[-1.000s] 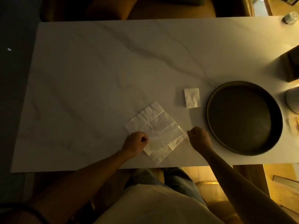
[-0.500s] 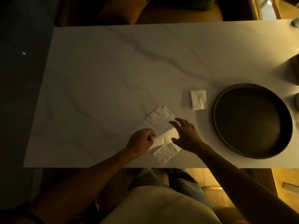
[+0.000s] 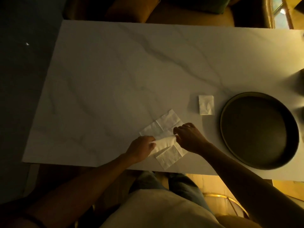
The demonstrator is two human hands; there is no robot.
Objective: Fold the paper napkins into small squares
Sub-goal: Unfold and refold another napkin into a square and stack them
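A creased white paper napkin (image 3: 166,125) lies near the front edge of the marble table (image 3: 115,79), partly folded over itself. My left hand (image 3: 141,148) pinches its left side and my right hand (image 3: 189,137) pinches a raised fold at its middle, the lifted edge stretched between them. A flap of the napkin lies flat toward me, below the hands. A small folded napkin square (image 3: 206,104) rests to the right, beside the tray.
A round dark tray (image 3: 230,137) sits on the right of the table, close to my right forearm. Dark objects stand at the far right edge. Cushioned seating runs behind the table's far side. My lap is just below the front edge.
My right hand went from a fist at the napkin's right corner onto the napkin's middle and pinched a fold. The napkin's near part got lifted and folded. The view shifted right.
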